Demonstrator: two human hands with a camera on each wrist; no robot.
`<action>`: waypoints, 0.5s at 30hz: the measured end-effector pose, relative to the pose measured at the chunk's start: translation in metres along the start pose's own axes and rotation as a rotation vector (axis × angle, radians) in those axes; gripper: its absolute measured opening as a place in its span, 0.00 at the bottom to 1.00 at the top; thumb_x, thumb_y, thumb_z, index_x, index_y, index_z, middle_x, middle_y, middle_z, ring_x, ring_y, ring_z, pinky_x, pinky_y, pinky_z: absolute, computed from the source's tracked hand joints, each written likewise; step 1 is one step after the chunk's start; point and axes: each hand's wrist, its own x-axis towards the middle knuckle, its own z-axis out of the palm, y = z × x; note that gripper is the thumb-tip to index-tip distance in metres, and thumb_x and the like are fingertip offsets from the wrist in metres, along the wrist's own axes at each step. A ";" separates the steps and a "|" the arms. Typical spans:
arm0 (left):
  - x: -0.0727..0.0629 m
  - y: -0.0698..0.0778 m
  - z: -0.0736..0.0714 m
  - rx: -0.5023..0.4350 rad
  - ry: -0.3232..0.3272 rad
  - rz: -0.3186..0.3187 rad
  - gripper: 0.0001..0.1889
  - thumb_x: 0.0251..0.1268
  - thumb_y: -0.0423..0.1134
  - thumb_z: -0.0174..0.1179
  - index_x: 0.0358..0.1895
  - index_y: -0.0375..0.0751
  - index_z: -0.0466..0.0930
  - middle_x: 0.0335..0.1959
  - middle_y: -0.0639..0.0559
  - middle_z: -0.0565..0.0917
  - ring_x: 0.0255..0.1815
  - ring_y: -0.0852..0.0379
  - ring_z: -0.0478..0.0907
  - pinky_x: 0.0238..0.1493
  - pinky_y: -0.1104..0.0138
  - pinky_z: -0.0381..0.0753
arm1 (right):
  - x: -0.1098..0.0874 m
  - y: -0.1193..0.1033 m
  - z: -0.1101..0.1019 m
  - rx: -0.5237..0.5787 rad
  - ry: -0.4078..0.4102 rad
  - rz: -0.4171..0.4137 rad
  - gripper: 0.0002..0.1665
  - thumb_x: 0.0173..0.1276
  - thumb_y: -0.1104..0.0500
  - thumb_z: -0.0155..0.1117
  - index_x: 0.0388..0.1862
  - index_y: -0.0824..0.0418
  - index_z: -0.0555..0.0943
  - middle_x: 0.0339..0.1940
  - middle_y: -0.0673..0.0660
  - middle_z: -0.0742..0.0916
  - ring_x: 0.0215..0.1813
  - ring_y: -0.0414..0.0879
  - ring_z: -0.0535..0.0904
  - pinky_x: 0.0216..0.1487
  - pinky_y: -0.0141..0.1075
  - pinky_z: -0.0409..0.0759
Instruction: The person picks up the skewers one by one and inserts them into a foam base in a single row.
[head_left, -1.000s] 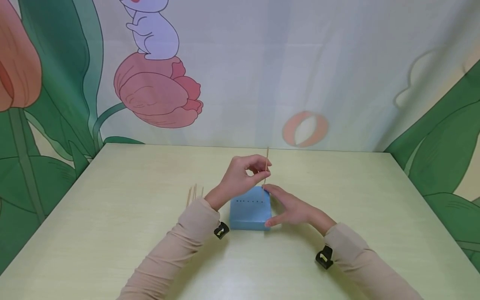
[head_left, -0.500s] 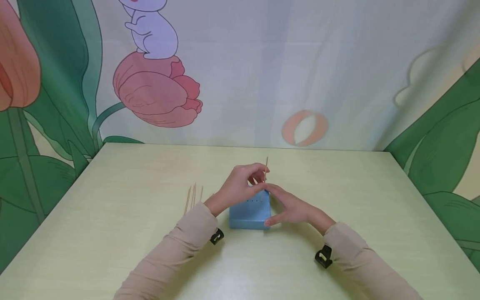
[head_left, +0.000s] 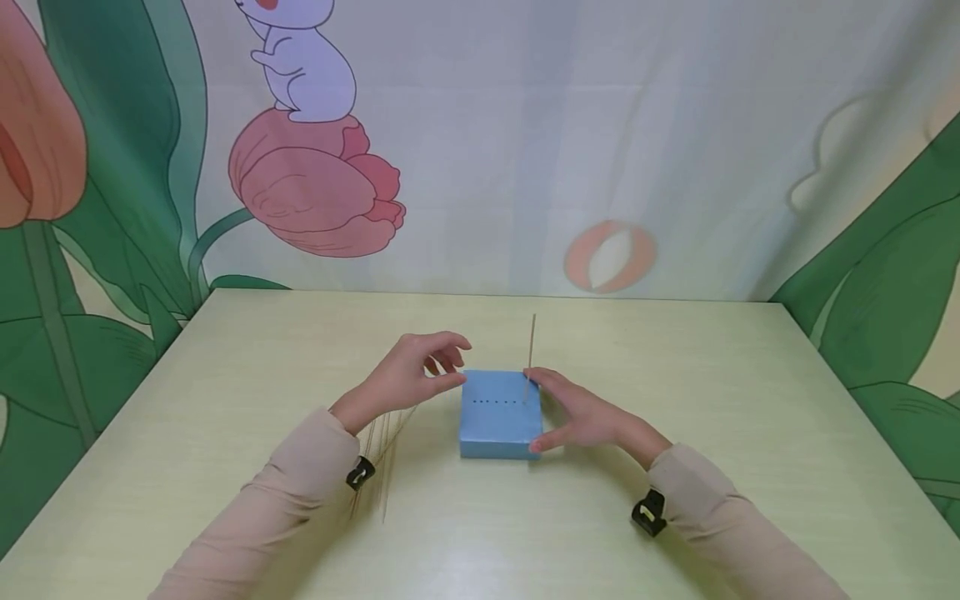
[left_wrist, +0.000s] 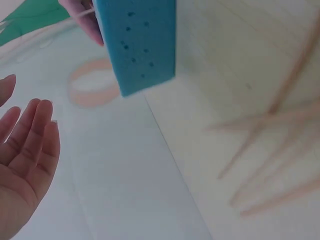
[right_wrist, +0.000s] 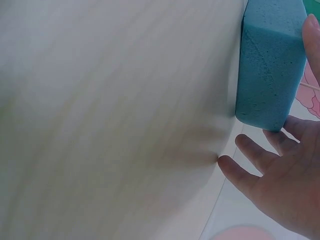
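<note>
The fingers (left_wrist: 37,125) of the left hand (head_left: 408,371) are loosely bent, with a gap between them and the thumb, and have hold of nothing; the hand is in the air near the far left corner of the blue block (head_left: 498,432), apart from it. The right hand (head_left: 585,417) spans the block's right side, its thumb at the near corner and its forefinger at the far one, gripping the block between them, while the other fingers fan out past its end in the right wrist view. The block lies flat on the worktop (head_left: 600,533), with a line of small dark holes (head_left: 495,402) across its top. At the right end of that line a thin stick (head_left: 532,342) stands nearly upright, leaning slightly, held by neither hand; whether the right forefinger behind it touches it, I cannot tell. Left of the block, under the left wrist, several loose sticks (left_wrist: 297,67) lie on the worktop, one slanting across the others, partly hidden by the arm. Both sleeves (head_left: 311,458) are beige, each with a black clip (head_left: 648,513) at the cuff. Behind the worktop hangs a pale cloth (head_left: 480,150) printed with a white animal sitting on a pink flower (head_left: 307,196) and with large green leaves (head_left: 885,275) at the sides.
</note>
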 end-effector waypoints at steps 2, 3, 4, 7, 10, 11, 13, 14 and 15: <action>-0.006 -0.005 -0.006 0.000 -0.023 -0.029 0.17 0.53 0.31 0.64 0.48 0.35 0.75 0.31 0.52 0.80 0.32 0.59 0.77 0.34 0.67 0.78 | 0.000 0.000 0.000 -0.003 0.000 -0.005 0.62 0.46 0.44 0.73 0.71 0.62 0.49 0.71 0.62 0.55 0.71 0.57 0.49 0.66 0.53 0.51; -0.009 -0.008 -0.009 0.001 -0.040 -0.045 0.17 0.54 0.32 0.64 0.48 0.35 0.75 0.30 0.53 0.80 0.31 0.59 0.77 0.34 0.67 0.78 | 0.000 0.000 0.000 -0.005 0.000 -0.007 0.62 0.46 0.44 0.73 0.71 0.62 0.49 0.71 0.62 0.54 0.71 0.57 0.49 0.66 0.53 0.51; -0.012 -0.011 -0.012 0.004 -0.059 -0.060 0.17 0.54 0.32 0.64 0.49 0.36 0.75 0.30 0.54 0.79 0.31 0.60 0.76 0.34 0.67 0.78 | 0.000 0.000 0.000 -0.006 0.000 -0.009 0.62 0.46 0.44 0.73 0.71 0.62 0.49 0.71 0.62 0.54 0.71 0.57 0.49 0.66 0.53 0.51; -0.018 -0.019 -0.020 0.007 -0.126 -0.111 0.18 0.55 0.33 0.64 0.50 0.36 0.74 0.28 0.55 0.78 0.28 0.60 0.75 0.34 0.68 0.78 | 0.000 0.000 0.000 -0.009 0.001 -0.016 0.62 0.46 0.44 0.73 0.71 0.62 0.49 0.72 0.62 0.54 0.71 0.58 0.48 0.66 0.53 0.51; -0.022 -0.029 -0.025 -0.008 -0.216 -0.168 0.20 0.54 0.34 0.64 0.51 0.36 0.73 0.27 0.55 0.77 0.27 0.60 0.74 0.34 0.67 0.76 | 0.000 0.001 -0.001 -0.008 0.000 -0.016 0.62 0.46 0.44 0.73 0.71 0.62 0.49 0.72 0.62 0.54 0.71 0.58 0.48 0.66 0.53 0.51; -0.023 -0.033 -0.026 -0.021 -0.252 -0.190 0.21 0.54 0.34 0.65 0.52 0.35 0.73 0.26 0.54 0.77 0.27 0.59 0.74 0.34 0.67 0.76 | 0.000 0.001 -0.001 -0.007 0.000 -0.017 0.62 0.46 0.44 0.73 0.71 0.62 0.49 0.71 0.63 0.54 0.71 0.58 0.48 0.66 0.53 0.51; -0.025 -0.042 -0.027 -0.037 -0.322 -0.233 0.24 0.52 0.34 0.65 0.54 0.35 0.71 0.25 0.54 0.76 0.27 0.57 0.73 0.35 0.66 0.75 | 0.000 0.001 -0.001 -0.001 0.001 -0.014 0.62 0.46 0.44 0.73 0.71 0.62 0.49 0.71 0.62 0.54 0.71 0.58 0.48 0.66 0.54 0.51; -0.026 -0.047 -0.027 -0.041 -0.355 -0.252 0.26 0.52 0.34 0.66 0.56 0.35 0.70 0.25 0.54 0.76 0.27 0.57 0.73 0.35 0.66 0.75 | 0.000 0.001 0.000 -0.002 0.001 -0.013 0.62 0.46 0.44 0.73 0.71 0.62 0.49 0.71 0.62 0.54 0.71 0.58 0.49 0.66 0.54 0.51; -0.026 -0.051 -0.027 -0.045 -0.385 -0.270 0.27 0.51 0.33 0.66 0.57 0.35 0.69 0.25 0.53 0.76 0.27 0.56 0.73 0.35 0.65 0.74 | 0.000 0.001 0.000 0.001 0.001 -0.012 0.62 0.46 0.44 0.74 0.71 0.62 0.49 0.71 0.62 0.54 0.71 0.58 0.49 0.66 0.54 0.51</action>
